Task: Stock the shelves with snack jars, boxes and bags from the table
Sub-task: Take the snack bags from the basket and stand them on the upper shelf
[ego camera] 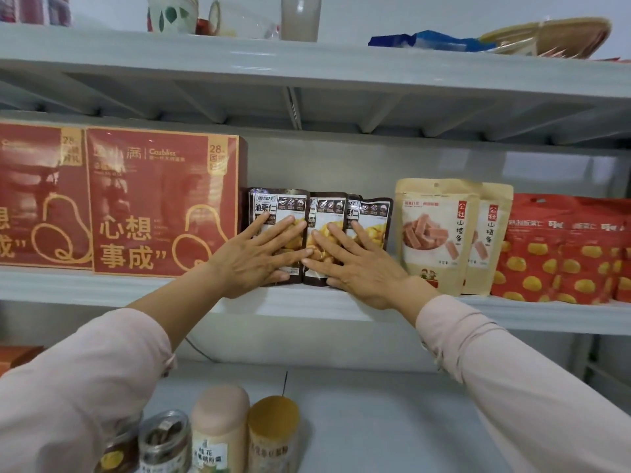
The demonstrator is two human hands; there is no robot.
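Note:
Three dark brown chestnut bags stand upright in a row on the middle shelf, between the red boxes and the beige bags. My left hand lies flat with straight fingers on the leftmost bag. My right hand presses flat on the middle bag and the right one. Neither hand curls round a bag.
Two large red gift boxes fill the shelf's left. Two beige hawthorn bags and red bags stand to the right. Several jars sit on the lower shelf. Cups and a blue packet rest on the top shelf.

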